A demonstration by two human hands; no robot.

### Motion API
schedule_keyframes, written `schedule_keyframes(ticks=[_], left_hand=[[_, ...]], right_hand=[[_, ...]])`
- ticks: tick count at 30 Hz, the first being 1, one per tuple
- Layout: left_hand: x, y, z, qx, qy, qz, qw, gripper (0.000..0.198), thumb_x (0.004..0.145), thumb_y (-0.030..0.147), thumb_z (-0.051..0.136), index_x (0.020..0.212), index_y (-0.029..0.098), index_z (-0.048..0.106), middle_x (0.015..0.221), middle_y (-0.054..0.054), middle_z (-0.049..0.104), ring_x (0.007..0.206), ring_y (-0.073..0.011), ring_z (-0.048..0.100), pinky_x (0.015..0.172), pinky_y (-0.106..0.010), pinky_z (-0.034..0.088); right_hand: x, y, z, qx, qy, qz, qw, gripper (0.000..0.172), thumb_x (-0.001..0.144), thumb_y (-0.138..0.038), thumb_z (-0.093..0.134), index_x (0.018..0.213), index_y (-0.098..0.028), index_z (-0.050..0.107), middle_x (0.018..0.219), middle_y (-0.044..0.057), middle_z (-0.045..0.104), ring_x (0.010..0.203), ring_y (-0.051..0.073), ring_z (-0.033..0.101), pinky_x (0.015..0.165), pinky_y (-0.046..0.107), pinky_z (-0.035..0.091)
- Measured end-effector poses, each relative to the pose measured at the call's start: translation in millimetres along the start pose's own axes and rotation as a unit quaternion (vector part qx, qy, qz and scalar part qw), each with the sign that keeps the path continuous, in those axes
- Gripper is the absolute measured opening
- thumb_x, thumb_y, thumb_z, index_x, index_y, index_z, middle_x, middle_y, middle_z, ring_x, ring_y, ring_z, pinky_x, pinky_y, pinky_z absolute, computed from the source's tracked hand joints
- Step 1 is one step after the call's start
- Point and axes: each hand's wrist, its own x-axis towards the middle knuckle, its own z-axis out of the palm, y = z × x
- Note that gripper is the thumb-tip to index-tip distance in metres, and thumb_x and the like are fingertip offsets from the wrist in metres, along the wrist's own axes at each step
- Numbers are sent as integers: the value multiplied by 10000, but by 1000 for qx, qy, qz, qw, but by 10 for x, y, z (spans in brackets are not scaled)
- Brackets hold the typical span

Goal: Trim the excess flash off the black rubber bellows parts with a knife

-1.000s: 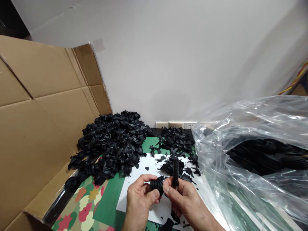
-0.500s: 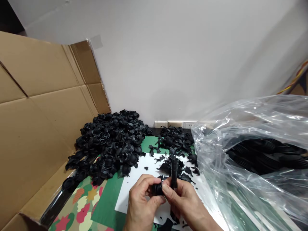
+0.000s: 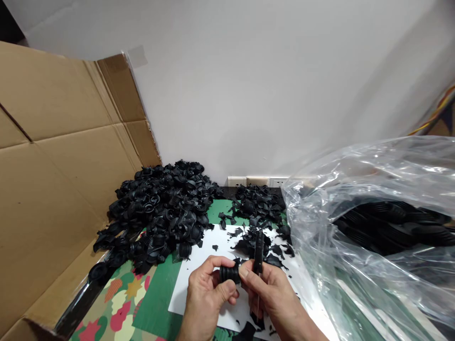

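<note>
Gripping a ribbed black rubber bellows (image 3: 229, 273) in my left hand (image 3: 204, 296), I have the fingers (image 3: 216, 260) closed around its left end, forefinger above and thumb below. My right hand (image 3: 275, 296) meets the part from the other side. Its thumb presses on the right end of the bellows, and its other fingers are closed around a slim black tool (image 3: 259, 248). The tool stands nearly upright, tip pointing away from me. I cannot tell the tip apart from the dark scraps behind it.

The bellows is held just above a white sheet (image 3: 202, 289), close to the front edge of the desk (image 3: 156, 293). The desk is covered by a green mat, with a patterned cloth (image 3: 117, 312) at the front left.

- Rear left corner: a large heap of finished bellows (image 3: 159, 213) lies against a cardboard panel (image 3: 53, 180).
- Rear edge, centre: a smaller heap of black trimmings (image 3: 261, 203) spills onto the far end of the white sheet.
- Right side: a clear plastic bag (image 3: 355, 265) holds more black ribbed parts (image 3: 387, 222).
- Behind the rear edge: wall sockets (image 3: 256, 181).
</note>
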Motion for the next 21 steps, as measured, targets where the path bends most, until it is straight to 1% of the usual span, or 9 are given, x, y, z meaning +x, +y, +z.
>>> schedule_keyframes(ticks=[4,9,11,13,15,17,19,21], left_hand=[[2,-29,-12,-6,2,-6,1000,189,649,224,726,792,153,624,499,26,598,451,-78,505,459,-167,367],[7,-80,-4,3,36,-24,999,198,629,293,734,689,147,614,431,36,561,360,-58,441,365,-147,307],[17,-95,-9,14,43,-35,998,222,612,313,740,684,145,613,402,41,543,324,-53,412,333,-143,272],[24,-104,-18,27,49,-41,998,230,605,318,739,682,145,607,379,52,519,303,-47,391,315,-138,241],[25,-101,-24,41,58,-41,997,221,607,305,731,679,144,598,374,62,503,295,-41,376,309,-133,218],[17,-87,-24,55,65,-43,995,207,611,287,719,684,143,589,380,65,501,292,-36,363,306,-131,201],[5,-66,-18,75,66,-47,994,192,614,269,708,695,142,588,380,65,501,292,-35,347,304,-132,193],[-4,-47,-13,96,66,-48,992,170,623,249,697,707,143,594,374,70,488,305,-42,351,312,-137,205]], right_hand=[[32,47,-4,17,-20,13,1000,474,588,-608,664,587,-167,489,389,-86,430,299,35,322,311,158,255],[89,163,-4,44,-38,27,998,469,594,-590,673,553,-179,452,387,-97,407,270,39,337,293,165,258],[92,172,-5,40,-44,32,998,476,600,-597,665,543,-181,441,376,-99,393,267,39,324,291,169,254],[74,128,-23,18,-35,28,999,473,608,-602,659,559,-179,455,373,-97,390,275,46,329,296,174,256],[37,35,-62,-5,-7,-4,1000,446,622,-582,668,605,-167,505,400,-85,416,314,62,373,330,183,287],[-9,-78,-116,0,23,-57,998,411,644,-553,673,694,-154,587,461,-58,477,396,92,447,405,211,354],[-54,-170,-168,13,36,-106,994,414,669,-542,658,813,-154,651,508,-28,526,493,136,508,498,256,413],[-88,-213,-199,-2,39,-157,987,405,683,-529,652,866,-170,682,550,-4,553,557,168,540,546,284,438]])
